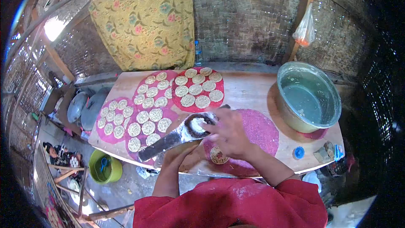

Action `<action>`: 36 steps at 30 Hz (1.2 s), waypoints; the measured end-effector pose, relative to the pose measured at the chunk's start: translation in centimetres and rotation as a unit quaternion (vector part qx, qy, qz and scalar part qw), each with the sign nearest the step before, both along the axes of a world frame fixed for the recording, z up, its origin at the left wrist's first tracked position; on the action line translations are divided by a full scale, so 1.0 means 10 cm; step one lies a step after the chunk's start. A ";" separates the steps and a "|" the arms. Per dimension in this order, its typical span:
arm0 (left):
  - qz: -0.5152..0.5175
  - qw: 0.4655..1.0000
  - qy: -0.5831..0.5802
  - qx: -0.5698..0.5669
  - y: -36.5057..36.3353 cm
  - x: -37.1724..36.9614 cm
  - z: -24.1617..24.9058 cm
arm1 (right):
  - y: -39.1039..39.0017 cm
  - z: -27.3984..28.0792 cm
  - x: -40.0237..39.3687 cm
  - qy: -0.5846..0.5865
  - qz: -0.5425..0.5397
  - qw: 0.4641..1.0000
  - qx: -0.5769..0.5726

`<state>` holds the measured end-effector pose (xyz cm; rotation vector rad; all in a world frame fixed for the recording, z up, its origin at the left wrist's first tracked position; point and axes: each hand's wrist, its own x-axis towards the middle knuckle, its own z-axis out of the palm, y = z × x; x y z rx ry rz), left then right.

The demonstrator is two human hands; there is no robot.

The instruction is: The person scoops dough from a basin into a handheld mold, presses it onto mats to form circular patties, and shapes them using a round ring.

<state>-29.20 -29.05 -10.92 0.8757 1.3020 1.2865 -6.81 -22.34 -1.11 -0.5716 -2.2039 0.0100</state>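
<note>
A long dark flat tool (162, 145), dusted with white powder, slants across the front of the table. Its round hollow (197, 126) holds white powder. My right hand (228, 131) is over this hollow, fingers apart and reaching to the powder. Beneath the tool's lower edge lies my left hand (187, 155), close against it; its fingers are hidden. A single round speckled cake (219, 155) sits on the pink mat (259, 137) below my right hand. Several pale speckled rounds (148, 127) lie on pink mats to the left, and more on a red mat (198, 106) behind.
A large greenish tub (291, 112) stands at the table's right, with a blue lid (298, 153) in front. A plastic bottle (198, 52) is by the back wall. On the floor at left is a green bucket (95, 173). A plastic bag (305, 27) hangs at upper right.
</note>
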 end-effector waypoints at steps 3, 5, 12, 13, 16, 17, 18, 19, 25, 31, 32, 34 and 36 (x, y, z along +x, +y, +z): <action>-0.007 0.920 0.342 0.194 0.28 0.28 0.82 | 0.18 -0.16 0.29 0.277 -0.054 0.954 -0.099; -0.037 0.973 0.161 0.160 0.32 0.07 0.98 | 0.20 -0.21 0.52 0.241 -0.075 0.943 -0.218; -0.108 0.870 -0.416 0.243 0.98 0.16 1.09 | -0.40 -0.98 -0.01 0.330 0.394 0.321 -0.795; -0.062 0.894 -0.393 0.205 1.02 0.21 0.99 | -0.45 -0.99 -0.02 0.311 0.522 0.143 -0.781; 0.002 0.962 -0.192 0.193 1.16 0.04 0.48 | -0.62 -1.09 0.10 0.400 0.420 0.189 -0.792; 0.072 0.981 -0.013 0.182 1.18 -0.05 0.26 | -0.66 -0.76 0.15 0.458 0.347 0.203 -0.793; 0.064 0.947 0.202 0.242 1.16 -0.17 -0.01 | -0.59 -0.71 0.26 0.470 0.311 0.287 -0.774; 0.051 0.864 0.408 0.289 1.14 -0.25 -0.19 | -0.53 -0.67 0.34 0.479 0.273 0.368 -0.748; -0.175 0.904 0.307 0.239 0.75 -0.09 0.00 | -0.23 -0.64 0.16 0.427 -0.006 0.670 -0.607; -0.296 0.898 0.259 0.197 0.61 -0.16 0.26 | -0.15 -0.50 0.12 0.247 -0.049 0.816 -0.520; -0.313 0.896 0.254 0.188 0.62 -0.19 0.29 | -0.12 -0.36 0.12 0.147 -0.080 0.925 -0.341; -0.330 0.910 0.192 0.163 0.62 -0.21 0.30 | -0.12 -0.11 0.15 0.037 -0.110 0.982 -0.148; -0.308 0.935 0.100 0.143 0.59 -0.14 0.30 | -0.20 0.09 0.19 -0.091 -0.109 0.947 -0.289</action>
